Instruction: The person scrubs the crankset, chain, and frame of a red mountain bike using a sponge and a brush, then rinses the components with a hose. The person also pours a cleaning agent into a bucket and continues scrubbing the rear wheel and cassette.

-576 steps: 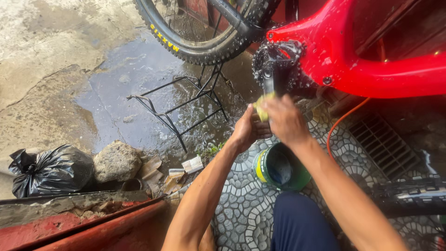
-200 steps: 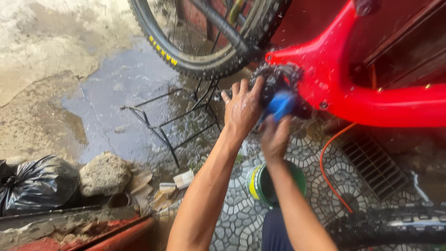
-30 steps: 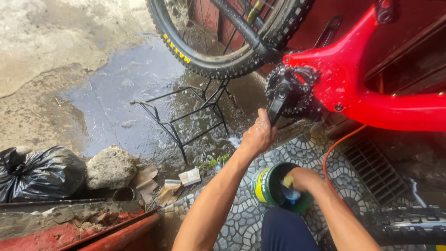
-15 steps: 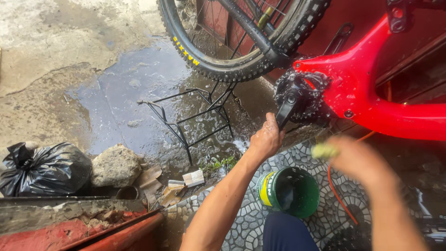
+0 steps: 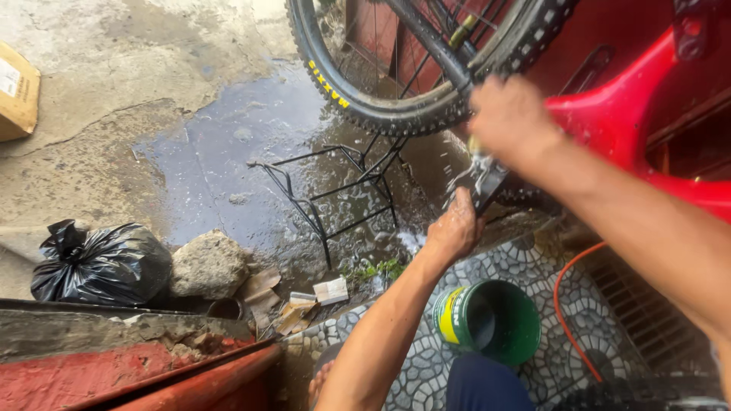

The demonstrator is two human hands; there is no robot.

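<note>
Left hand (image 5: 455, 228) was closed round the lower end of the black crank (image 5: 487, 183), below the red frame (image 5: 640, 129). Right hand (image 5: 512, 116) was bunched at the crank's top, pressing something yellowish I couldn't make out; foam sat on the crank. Tyre (image 5: 396, 114) was just above. Green bucket (image 5: 491, 320) stood on the patterned tiles (image 5: 411, 373) below, orange hose (image 5: 567, 304) beside it.

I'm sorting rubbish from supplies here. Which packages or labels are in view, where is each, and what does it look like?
Cardboard box: left edge, on concrete; brown, with a white label.
Bucket: on patterned tiles below the left hand; round, green, yellow-and-white label band.
Black bag: lower left, beside a rock; tied, glossy.
Flattened cartons: right of the rock; crumpled, pale.
</note>
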